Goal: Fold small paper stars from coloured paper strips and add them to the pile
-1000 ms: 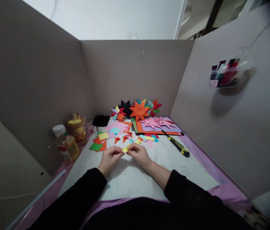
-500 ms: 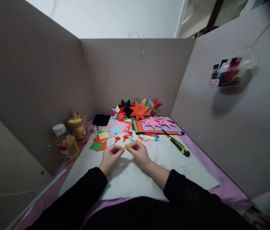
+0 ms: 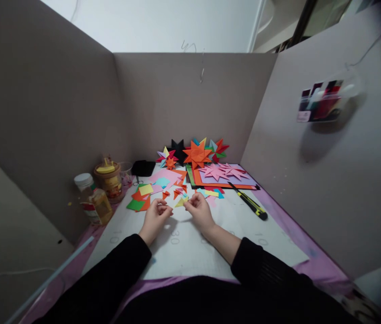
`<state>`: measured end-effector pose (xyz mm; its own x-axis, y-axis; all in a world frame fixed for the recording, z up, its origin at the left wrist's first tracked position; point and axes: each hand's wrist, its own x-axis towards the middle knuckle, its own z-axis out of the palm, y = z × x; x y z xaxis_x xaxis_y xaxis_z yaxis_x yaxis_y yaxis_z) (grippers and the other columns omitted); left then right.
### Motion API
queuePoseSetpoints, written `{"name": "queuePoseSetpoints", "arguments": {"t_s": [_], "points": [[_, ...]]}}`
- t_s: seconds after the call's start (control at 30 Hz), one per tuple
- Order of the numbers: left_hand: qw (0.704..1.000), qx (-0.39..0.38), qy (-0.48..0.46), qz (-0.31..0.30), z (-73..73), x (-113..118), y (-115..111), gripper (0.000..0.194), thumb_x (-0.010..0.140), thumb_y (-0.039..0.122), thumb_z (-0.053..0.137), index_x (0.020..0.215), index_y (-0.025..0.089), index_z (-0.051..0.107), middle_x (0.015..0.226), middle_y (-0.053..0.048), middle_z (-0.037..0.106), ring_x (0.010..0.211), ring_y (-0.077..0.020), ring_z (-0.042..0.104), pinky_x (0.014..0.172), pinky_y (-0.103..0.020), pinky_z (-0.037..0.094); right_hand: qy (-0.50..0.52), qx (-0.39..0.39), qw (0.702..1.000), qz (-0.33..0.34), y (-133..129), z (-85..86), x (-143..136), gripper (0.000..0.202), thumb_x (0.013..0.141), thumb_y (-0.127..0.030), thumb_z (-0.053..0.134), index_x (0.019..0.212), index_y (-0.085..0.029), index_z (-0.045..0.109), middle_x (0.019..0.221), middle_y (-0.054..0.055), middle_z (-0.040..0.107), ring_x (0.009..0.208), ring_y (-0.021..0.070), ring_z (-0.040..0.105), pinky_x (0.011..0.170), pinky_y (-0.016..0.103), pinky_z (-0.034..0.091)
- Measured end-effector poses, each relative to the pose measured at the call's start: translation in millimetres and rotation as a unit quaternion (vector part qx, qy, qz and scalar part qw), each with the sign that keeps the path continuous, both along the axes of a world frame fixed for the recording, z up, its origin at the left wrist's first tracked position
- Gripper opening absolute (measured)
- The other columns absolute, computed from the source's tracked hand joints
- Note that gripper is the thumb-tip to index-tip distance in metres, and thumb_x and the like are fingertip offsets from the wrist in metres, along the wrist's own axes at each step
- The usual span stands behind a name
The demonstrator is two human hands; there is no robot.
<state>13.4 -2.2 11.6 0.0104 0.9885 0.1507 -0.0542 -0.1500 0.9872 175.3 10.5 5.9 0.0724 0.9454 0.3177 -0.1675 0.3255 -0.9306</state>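
A small yellow folded paper piece (image 3: 180, 202) with a pointed corner is pinched between the thumb and fingers of my right hand (image 3: 200, 212), just above the white board. To its left, my left hand (image 3: 156, 219) is apart from the paper, fingers loosely curled and nothing visible in them. Small orange folded pieces (image 3: 166, 195) and other coloured bits lie just beyond my hands. Square paper sheets in green (image 3: 135, 205), yellow (image 3: 146, 189) and orange lie past my left hand.
A yellow-black utility knife (image 3: 249, 202) lies on the right. Folded paper stars (image 3: 197, 154) stand at the back, with pink stars (image 3: 215, 172) on stacked sheets. A glue bottle (image 3: 95, 202), jar (image 3: 108, 182) and clear cup (image 3: 126, 171) line the left. Grey panels (image 3: 190, 99) surround the board.
My left hand has let go of the yellow paper and moved slightly left. The paper stays in my right hand and now shows a broader pointed face.
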Motion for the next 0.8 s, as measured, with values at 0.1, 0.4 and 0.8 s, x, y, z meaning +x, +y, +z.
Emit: {"name": "queuePoseSetpoints", "arguments": {"t_s": [0.1, 0.4, 0.8], "points": [[0.999, 0.024, 0.023, 0.026, -1.0, -2, 2, 0.033, 0.068, 0.033, 0.067, 0.091, 0.017, 0.049, 0.075, -0.001, 0.062, 0.071, -0.0138, 0.062, 0.066, -0.026, 0.048, 0.003, 0.002, 1.0, -0.008, 2, -0.6, 4, 0.029, 0.069, -0.027, 0.063, 0.074, -0.022, 0.035, 0.058, -0.008, 0.047, 0.053, 0.0098, 0.049, 0.056, 0.024, 0.041], [0.983, 0.065, 0.167, -0.036, 5.7, 2, -10, 0.024, 0.071, 0.039, 0.064, 0.072, 0.015, 0.068, 0.069, -0.005, 0.065, 0.064, -0.0152, 0.057, 0.057, -0.024, 0.045, -0.064, 0.009, 0.997, 0.041, -15, 3.3, -8, 0.024, 0.071, -0.026, 0.061, 0.074, -0.022, 0.037, 0.061, -0.007, 0.046, 0.052, 0.0095, 0.047, 0.051, 0.022, 0.038], [0.99, 0.013, 0.137, -0.029, 6.1, -3, -7, 0.028, 0.072, 0.04, 0.064, 0.064, 0.013, 0.065, 0.057, -0.001, 0.058, 0.051, -0.0102, 0.048, 0.049, -0.021, 0.035, -0.103, -0.011, 0.988, 0.116, -9, -4.4, -7, 0.021, 0.073, -0.036, 0.061, 0.074, -0.02, 0.047, 0.062, -0.005, 0.047, 0.057, 0.0102, 0.045, 0.053, 0.022, 0.035]]}}
